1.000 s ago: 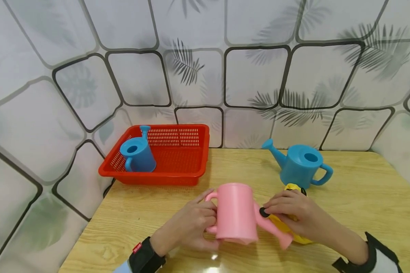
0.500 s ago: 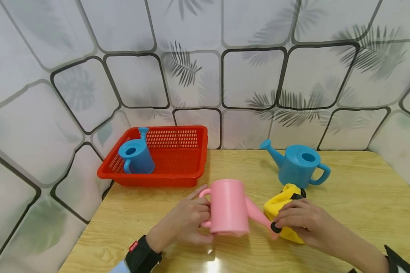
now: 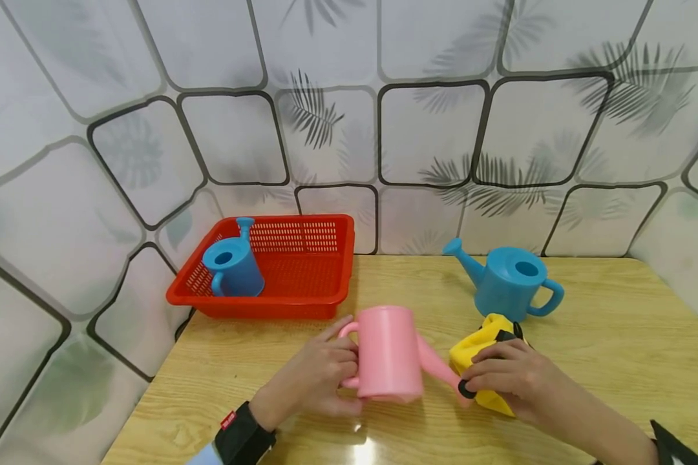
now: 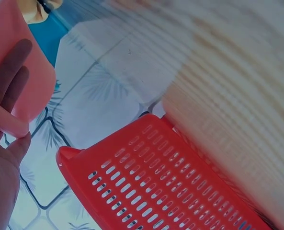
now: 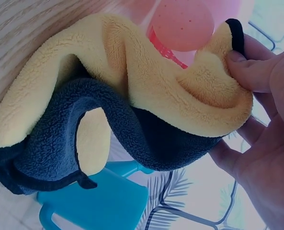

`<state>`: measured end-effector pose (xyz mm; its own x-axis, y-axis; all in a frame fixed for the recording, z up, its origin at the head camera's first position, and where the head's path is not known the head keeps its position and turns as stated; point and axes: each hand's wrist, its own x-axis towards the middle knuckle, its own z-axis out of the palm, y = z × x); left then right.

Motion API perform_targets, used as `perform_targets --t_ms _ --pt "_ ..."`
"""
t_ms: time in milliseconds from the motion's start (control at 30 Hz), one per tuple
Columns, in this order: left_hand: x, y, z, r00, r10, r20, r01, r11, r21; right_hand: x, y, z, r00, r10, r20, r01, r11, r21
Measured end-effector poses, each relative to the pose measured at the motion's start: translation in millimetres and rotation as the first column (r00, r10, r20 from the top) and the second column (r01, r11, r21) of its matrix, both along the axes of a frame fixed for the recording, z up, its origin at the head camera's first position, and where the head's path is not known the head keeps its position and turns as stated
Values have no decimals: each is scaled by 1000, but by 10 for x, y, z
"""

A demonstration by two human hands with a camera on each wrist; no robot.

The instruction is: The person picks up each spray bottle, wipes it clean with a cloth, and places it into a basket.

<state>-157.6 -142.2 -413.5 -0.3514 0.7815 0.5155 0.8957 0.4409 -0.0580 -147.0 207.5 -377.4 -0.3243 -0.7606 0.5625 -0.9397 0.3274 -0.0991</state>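
A pink watering can (image 3: 388,355) is held tilted above the table's front, its spout slanting down to the right. The fingers of my left hand (image 3: 320,371) are curled round its handle; the left wrist view shows the handle (image 4: 5,117) in that grip. My right hand (image 3: 529,384) pinches a cloth (image 5: 108,48), yellow on one side and dark blue on the other, by its black-edged corner. That corner lies against the spout's end, partly hiding it in the head view. In the right wrist view, the dotted spout head (image 5: 182,21) is just behind the cloth.
A red perforated basket (image 3: 256,309) stands at the back left, with a blue watering can (image 3: 235,268) inside. Another blue watering can (image 3: 508,284) stands at the back right, just behind the cloth. A patterned curtain-like backdrop (image 3: 337,129) borders the wooden table (image 3: 605,336).
My right hand has moved down and right along the spout with the cloth, to the spout's end. The pink watering can has shifted slightly left. Over the last half second almost nothing has moved.
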Motion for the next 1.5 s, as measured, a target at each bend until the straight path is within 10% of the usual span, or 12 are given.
perform_targets --t_ms 600,1067,1267,1500 --pt "88 164 82 997 -61 -38 58 996 -60 43 -50 -17 999 50 -14 -50 998 23" --pt "166 262 79 992 -103 -69 92 985 -147 39 -106 -40 990 -126 -65 122 991 -55" --pt "169 233 92 993 -90 -74 81 990 -119 -110 47 -164 933 -359 -21 356 932 -68" --pt "18 -42 228 995 24 -94 -24 1000 3 -217 234 -329 825 -497 268 462 867 185"
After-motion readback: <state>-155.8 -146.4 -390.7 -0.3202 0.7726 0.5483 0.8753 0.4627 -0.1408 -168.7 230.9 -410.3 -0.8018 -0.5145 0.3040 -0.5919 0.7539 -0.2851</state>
